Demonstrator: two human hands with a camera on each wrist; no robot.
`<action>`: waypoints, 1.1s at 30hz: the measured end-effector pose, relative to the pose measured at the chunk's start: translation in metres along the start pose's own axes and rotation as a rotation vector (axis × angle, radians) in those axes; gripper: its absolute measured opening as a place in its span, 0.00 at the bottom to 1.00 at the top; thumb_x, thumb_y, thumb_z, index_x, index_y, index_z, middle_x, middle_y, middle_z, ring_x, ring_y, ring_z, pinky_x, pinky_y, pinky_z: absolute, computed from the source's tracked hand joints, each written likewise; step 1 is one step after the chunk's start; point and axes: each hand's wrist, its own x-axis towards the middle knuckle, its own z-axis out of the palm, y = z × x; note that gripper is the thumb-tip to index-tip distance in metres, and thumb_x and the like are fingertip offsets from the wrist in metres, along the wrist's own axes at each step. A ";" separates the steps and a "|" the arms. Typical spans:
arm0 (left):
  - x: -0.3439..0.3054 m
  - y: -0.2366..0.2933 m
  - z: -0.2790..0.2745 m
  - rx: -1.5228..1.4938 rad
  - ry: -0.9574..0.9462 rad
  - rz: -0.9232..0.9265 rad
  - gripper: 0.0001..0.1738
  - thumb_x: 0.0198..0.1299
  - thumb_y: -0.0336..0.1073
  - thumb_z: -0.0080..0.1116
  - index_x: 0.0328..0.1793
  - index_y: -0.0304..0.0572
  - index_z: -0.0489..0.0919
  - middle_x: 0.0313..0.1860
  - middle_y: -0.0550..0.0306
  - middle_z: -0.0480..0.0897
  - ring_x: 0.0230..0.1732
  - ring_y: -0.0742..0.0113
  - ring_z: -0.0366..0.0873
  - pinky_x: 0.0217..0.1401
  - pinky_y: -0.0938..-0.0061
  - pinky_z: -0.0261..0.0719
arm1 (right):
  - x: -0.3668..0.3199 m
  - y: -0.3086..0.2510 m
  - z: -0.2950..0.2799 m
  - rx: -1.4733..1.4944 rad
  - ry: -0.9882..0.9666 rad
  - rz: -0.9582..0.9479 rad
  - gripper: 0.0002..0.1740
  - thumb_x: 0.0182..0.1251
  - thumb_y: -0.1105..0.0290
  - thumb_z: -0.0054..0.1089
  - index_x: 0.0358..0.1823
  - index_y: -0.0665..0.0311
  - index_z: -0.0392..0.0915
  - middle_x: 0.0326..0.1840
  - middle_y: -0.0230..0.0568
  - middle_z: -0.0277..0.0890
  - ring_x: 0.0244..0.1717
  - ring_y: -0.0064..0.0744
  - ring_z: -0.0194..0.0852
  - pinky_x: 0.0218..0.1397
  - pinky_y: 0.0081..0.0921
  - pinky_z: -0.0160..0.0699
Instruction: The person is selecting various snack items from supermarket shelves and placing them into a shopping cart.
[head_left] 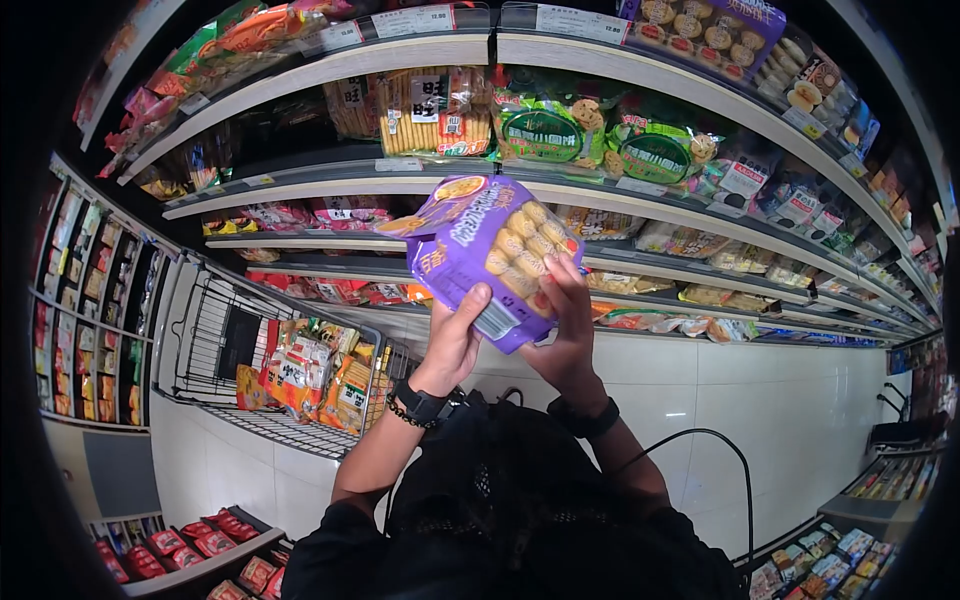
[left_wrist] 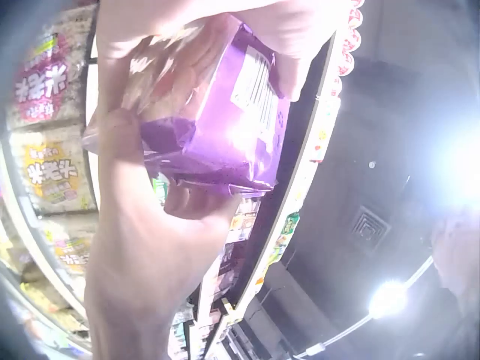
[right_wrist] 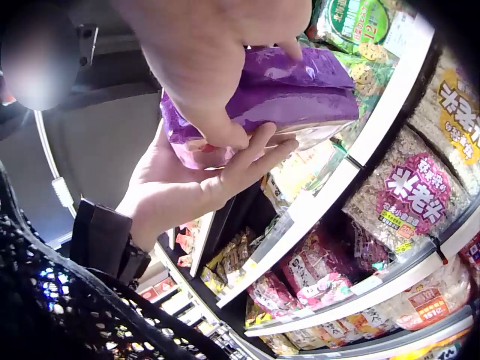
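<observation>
**Two-handed hold on a purple biscuit bag, mid-aisle**

Left hand point(head_left: 453, 348) curled round the lower left corner, thumb pressed on the front beside the barcode point(head_left: 497, 318). Right hand point(head_left: 567, 330) gripping the lower right side, fingers bent over the clear window. No free hand here, basically.

Handling, just guessing from the looks: pretty light, soft film outside with stiffer lumps inside. Shiny wrap, so maybe a bit slippery. Probably crumbly contents too, so no hard squeezing on the window. Best to hold low by the sides or cup from underneath, and not to dangle by that thin crimped end.

Now the looks. Purple biscuit bag point(head_left: 450, 262), glossy and creased, with white and yellow lettering, a round food picture near the top and rows of golden patterned biscuits point(head_left: 515, 240) behind clear plastic. Held up off everything, tilted, in front of the shelves point(head_left: 400, 48).

Further out: black watch point(head_left: 428, 403) and beaded bracelet point(head_left: 400, 408) on the left wrist, dark band point(head_left: 585, 418) on the right. Green snack packs point(head_left: 545, 135) on a shelf beyond the bag. Wire cart point(head_left: 250, 428) off to the left with bright snack packs point(head_left: 298, 372) inside. Pale tiled floor point(head_left: 650, 410) below.
</observation>
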 end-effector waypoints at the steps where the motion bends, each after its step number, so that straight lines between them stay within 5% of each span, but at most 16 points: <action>1: 0.002 -0.002 -0.006 0.003 -0.020 0.014 0.32 0.59 0.41 0.60 0.64 0.35 0.62 0.57 0.52 0.72 0.58 0.64 0.72 0.61 0.68 0.73 | 0.001 -0.002 -0.001 0.008 -0.015 -0.003 0.43 0.35 0.75 0.73 0.60 0.61 0.63 0.64 0.52 0.61 0.68 0.61 0.53 0.65 0.49 0.60; 4: 0.005 -0.007 -0.026 -0.046 -0.055 0.032 0.37 0.62 0.51 0.54 0.69 0.38 0.56 0.67 0.48 0.65 0.67 0.55 0.63 0.70 0.57 0.61 | 0.009 -0.014 -0.013 0.011 -0.167 0.007 0.41 0.36 0.73 0.72 0.58 0.62 0.66 0.65 0.49 0.61 0.68 0.60 0.52 0.66 0.50 0.59; 8: 0.008 0.001 -0.036 -0.200 -0.145 0.034 0.44 0.60 0.67 0.42 0.72 0.43 0.54 0.70 0.48 0.61 0.69 0.52 0.60 0.70 0.56 0.59 | 0.022 -0.036 -0.039 0.025 -0.357 -0.110 0.34 0.41 0.72 0.69 0.55 0.62 0.70 0.67 0.47 0.58 0.69 0.58 0.51 0.68 0.48 0.57; 10: 0.005 0.010 -0.032 -0.147 -0.110 0.005 0.51 0.55 0.72 0.42 0.74 0.43 0.50 0.71 0.47 0.58 0.70 0.51 0.59 0.71 0.53 0.59 | 0.022 -0.031 -0.047 0.009 -0.321 -0.113 0.40 0.40 0.68 0.69 0.61 0.60 0.65 0.67 0.49 0.58 0.70 0.50 0.51 0.68 0.42 0.55; 12: 0.004 0.014 -0.037 -0.177 -0.147 -0.048 0.53 0.52 0.75 0.44 0.74 0.43 0.50 0.71 0.47 0.58 0.69 0.50 0.59 0.70 0.52 0.60 | 0.026 -0.021 -0.047 0.091 0.086 0.138 0.41 0.47 0.63 0.65 0.65 0.61 0.60 0.64 0.46 0.62 0.68 0.40 0.57 0.64 0.34 0.62; 13: 0.003 0.015 -0.041 -0.189 -0.132 -0.094 0.54 0.51 0.74 0.46 0.74 0.43 0.51 0.71 0.47 0.59 0.69 0.51 0.60 0.69 0.52 0.61 | 0.028 -0.016 -0.048 0.092 0.081 0.137 0.41 0.47 0.63 0.65 0.65 0.61 0.60 0.64 0.46 0.62 0.68 0.40 0.57 0.64 0.34 0.62; 14: 0.002 0.015 -0.045 -0.193 -0.129 -0.094 0.54 0.51 0.74 0.46 0.74 0.43 0.51 0.71 0.47 0.59 0.69 0.51 0.60 0.69 0.52 0.61 | 0.029 -0.012 -0.050 0.435 0.048 0.439 0.40 0.51 0.65 0.64 0.67 0.61 0.57 0.62 0.45 0.64 0.64 0.35 0.60 0.61 0.32 0.65; 15: 0.003 0.014 -0.048 -0.195 -0.182 -0.135 0.54 0.51 0.73 0.47 0.74 0.43 0.51 0.71 0.48 0.59 0.69 0.51 0.60 0.69 0.52 0.61 | 0.028 -0.007 -0.051 0.778 0.015 0.740 0.40 0.54 0.66 0.62 0.69 0.61 0.55 0.59 0.43 0.65 0.60 0.30 0.64 0.57 0.31 0.68; 18: 0.007 0.006 -0.066 -0.175 -0.341 -0.186 0.47 0.57 0.66 0.48 0.73 0.44 0.52 0.71 0.50 0.60 0.70 0.55 0.59 0.70 0.55 0.61 | 0.006 0.023 -0.047 1.184 -0.247 0.897 0.37 0.57 0.70 0.58 0.68 0.64 0.55 0.57 0.39 0.65 0.55 0.28 0.66 0.54 0.27 0.68; 23: 0.021 0.009 -0.082 -0.041 -0.161 -0.229 0.41 0.61 0.58 0.49 0.71 0.42 0.53 0.67 0.52 0.65 0.66 0.62 0.65 0.65 0.66 0.69 | -0.002 0.023 -0.042 1.051 -0.176 0.835 0.38 0.57 0.74 0.58 0.69 0.62 0.53 0.57 0.38 0.65 0.55 0.28 0.66 0.54 0.26 0.69; 24: 0.016 0.022 -0.068 -0.003 -0.299 -0.176 0.43 0.59 0.59 0.53 0.71 0.41 0.53 0.66 0.52 0.66 0.65 0.62 0.66 0.65 0.66 0.69 | 0.000 0.021 -0.041 0.993 -0.173 0.866 0.38 0.56 0.77 0.59 0.69 0.61 0.53 0.58 0.38 0.65 0.57 0.28 0.65 0.56 0.26 0.69; 27: 0.015 0.009 -0.069 0.108 -0.245 -0.087 0.44 0.56 0.56 0.60 0.70 0.36 0.55 0.66 0.50 0.65 0.66 0.57 0.65 0.67 0.62 0.66 | 0.001 0.017 -0.036 0.909 -0.161 0.874 0.40 0.53 0.81 0.62 0.68 0.60 0.53 0.59 0.38 0.63 0.59 0.28 0.63 0.58 0.26 0.68; 29: 0.011 0.020 -0.052 0.249 -0.195 -0.151 0.39 0.55 0.41 0.65 0.68 0.39 0.57 0.63 0.51 0.68 0.63 0.62 0.68 0.64 0.67 0.68 | 0.002 0.015 -0.032 0.895 -0.142 0.836 0.42 0.50 0.84 0.64 0.67 0.60 0.53 0.60 0.37 0.62 0.60 0.26 0.63 0.59 0.25 0.69; 33: 0.012 0.023 -0.046 0.256 -0.141 -0.167 0.39 0.52 0.35 0.65 0.68 0.36 0.57 0.62 0.49 0.68 0.62 0.60 0.68 0.63 0.66 0.69 | 0.002 0.017 -0.032 0.856 -0.162 0.788 0.42 0.50 0.84 0.64 0.66 0.59 0.54 0.59 0.37 0.62 0.58 0.26 0.64 0.58 0.25 0.69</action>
